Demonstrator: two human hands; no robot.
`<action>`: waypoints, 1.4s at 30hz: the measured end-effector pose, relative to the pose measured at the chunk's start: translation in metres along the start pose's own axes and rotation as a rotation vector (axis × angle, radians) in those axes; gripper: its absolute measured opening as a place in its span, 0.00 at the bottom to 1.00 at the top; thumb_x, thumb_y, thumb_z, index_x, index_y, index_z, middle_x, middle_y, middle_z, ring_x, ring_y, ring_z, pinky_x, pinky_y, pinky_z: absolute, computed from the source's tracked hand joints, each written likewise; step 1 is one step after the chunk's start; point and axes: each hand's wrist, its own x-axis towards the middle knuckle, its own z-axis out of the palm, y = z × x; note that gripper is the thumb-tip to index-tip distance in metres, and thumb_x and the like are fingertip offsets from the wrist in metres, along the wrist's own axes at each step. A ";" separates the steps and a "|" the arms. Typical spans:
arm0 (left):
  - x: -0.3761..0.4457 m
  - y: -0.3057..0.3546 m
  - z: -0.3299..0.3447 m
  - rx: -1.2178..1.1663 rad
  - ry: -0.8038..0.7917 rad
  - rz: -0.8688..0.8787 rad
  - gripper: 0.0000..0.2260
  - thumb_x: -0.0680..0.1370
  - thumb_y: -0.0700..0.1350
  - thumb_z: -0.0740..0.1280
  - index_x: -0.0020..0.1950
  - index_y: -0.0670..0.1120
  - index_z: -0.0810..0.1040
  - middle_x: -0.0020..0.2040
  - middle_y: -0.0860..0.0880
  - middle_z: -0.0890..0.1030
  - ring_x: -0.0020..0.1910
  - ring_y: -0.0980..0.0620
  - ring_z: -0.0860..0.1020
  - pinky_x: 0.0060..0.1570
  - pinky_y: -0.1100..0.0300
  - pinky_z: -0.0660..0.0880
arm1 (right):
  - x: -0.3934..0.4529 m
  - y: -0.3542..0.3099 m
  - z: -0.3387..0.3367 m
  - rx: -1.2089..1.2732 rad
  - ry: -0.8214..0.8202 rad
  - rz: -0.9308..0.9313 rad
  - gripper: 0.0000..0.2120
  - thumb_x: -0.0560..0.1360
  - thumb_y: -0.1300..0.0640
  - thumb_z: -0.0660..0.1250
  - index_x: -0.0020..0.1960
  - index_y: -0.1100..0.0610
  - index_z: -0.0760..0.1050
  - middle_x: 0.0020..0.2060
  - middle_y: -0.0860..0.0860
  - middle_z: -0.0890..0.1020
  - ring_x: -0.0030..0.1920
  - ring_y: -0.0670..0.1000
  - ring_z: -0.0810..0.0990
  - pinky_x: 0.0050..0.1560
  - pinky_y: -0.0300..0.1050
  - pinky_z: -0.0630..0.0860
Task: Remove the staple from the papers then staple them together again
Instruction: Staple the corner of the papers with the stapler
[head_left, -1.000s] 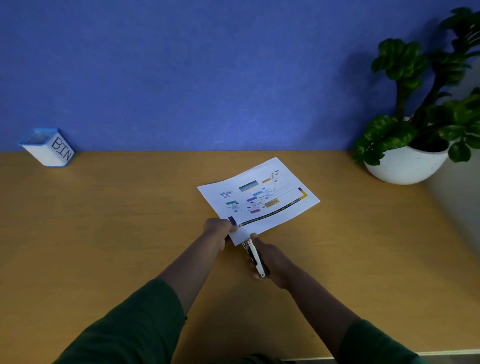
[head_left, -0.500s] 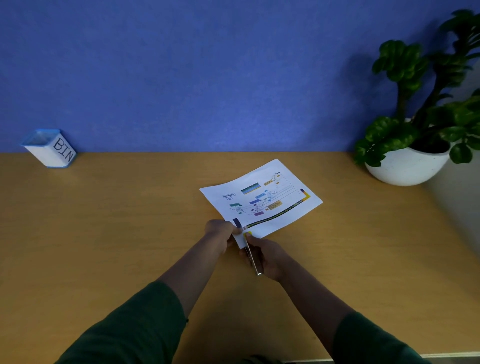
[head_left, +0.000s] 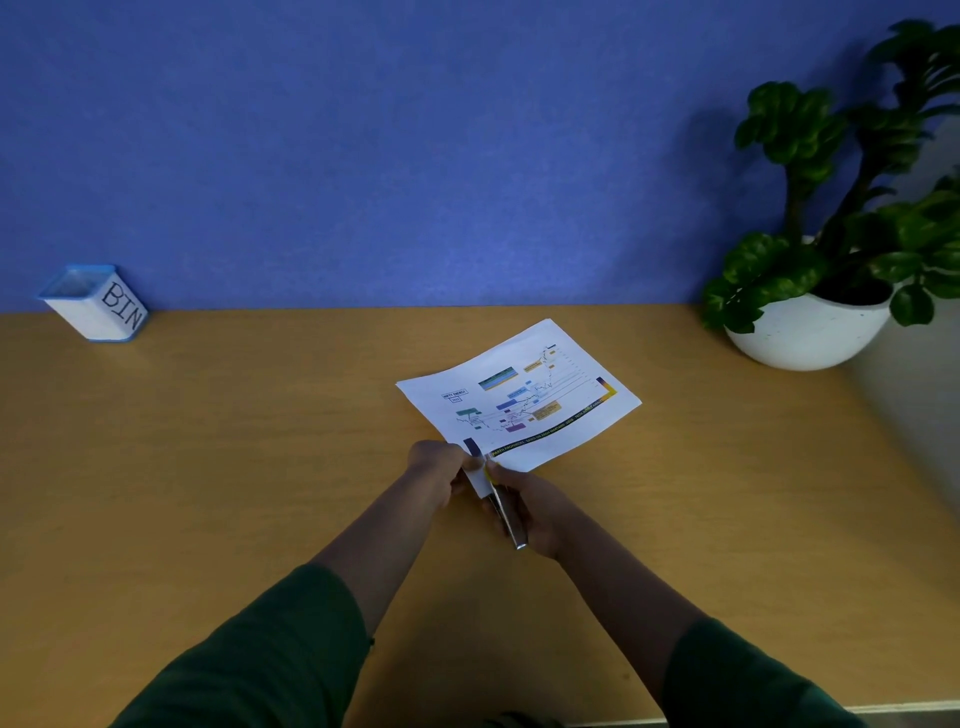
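Note:
The papers (head_left: 524, 395), white sheets printed with a coloured chart, are held just above the wooden desk near its middle. My left hand (head_left: 436, 462) pinches their near corner. My right hand (head_left: 535, 509) grips a slim metal stapler (head_left: 506, 512), whose front end sits over that same corner, right beside my left fingers. The corner itself is partly hidden by both hands, and no staple can be made out.
A small white and blue box marked BIN (head_left: 96, 304) stands at the back left against the blue wall. A potted plant in a white bowl (head_left: 810, 327) stands at the back right. The wooden desk (head_left: 208, 467) stretches around the papers.
My right hand has moved the stapler up onto the papers' near corner and turned it edge-on. The papers and my left hand have barely shifted.

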 end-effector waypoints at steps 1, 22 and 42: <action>0.000 0.000 0.001 -0.005 0.006 0.000 0.17 0.68 0.31 0.75 0.55 0.35 0.77 0.45 0.41 0.80 0.51 0.41 0.80 0.26 0.59 0.70 | 0.001 0.000 0.000 -0.002 0.024 0.001 0.09 0.74 0.51 0.68 0.46 0.57 0.77 0.34 0.52 0.77 0.32 0.48 0.74 0.31 0.40 0.68; 0.005 0.002 0.001 -0.002 -0.040 0.003 0.13 0.67 0.30 0.74 0.49 0.37 0.76 0.38 0.43 0.77 0.36 0.46 0.76 0.29 0.58 0.72 | 0.004 -0.003 -0.002 0.038 0.056 0.042 0.11 0.73 0.51 0.70 0.44 0.59 0.77 0.32 0.53 0.77 0.31 0.50 0.74 0.32 0.42 0.71; 0.004 0.010 0.001 0.032 -0.168 -0.055 0.20 0.72 0.28 0.68 0.63 0.38 0.72 0.49 0.42 0.81 0.50 0.42 0.80 0.41 0.52 0.77 | -0.009 -0.004 -0.029 -0.085 0.205 0.060 0.19 0.70 0.40 0.68 0.37 0.56 0.73 0.29 0.51 0.75 0.27 0.48 0.70 0.27 0.39 0.66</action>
